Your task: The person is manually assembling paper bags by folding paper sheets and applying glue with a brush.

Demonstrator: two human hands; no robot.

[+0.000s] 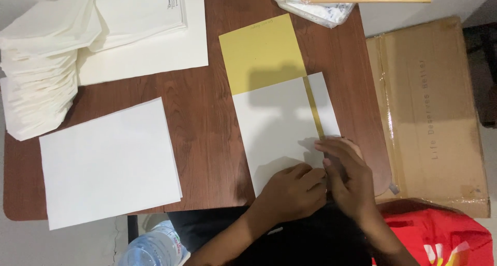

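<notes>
A yellow sheet of card (261, 51) lies on the brown wooden table (204, 121). Two white paper panels cover its lower part: a wide white panel (272, 129) on the left and a narrow white strip (325, 103) on the right, with a thin yellow gap (313, 108) between them. My left hand (292, 193) presses flat on the near edge of the wide panel. My right hand (347, 175) rests fingers-down on the lower end of the narrow strip, touching my left hand. Neither hand grips anything.
A stack of white sheets (108, 162) lies at the near left. Folded white paper piles (41, 64) and more white sheets (145, 33) fill the far left. A clear tray with a wooden stick (321, 2) sits at the far edge. A cardboard box (429, 111) stands to the right, a plastic bottle (150, 248) below.
</notes>
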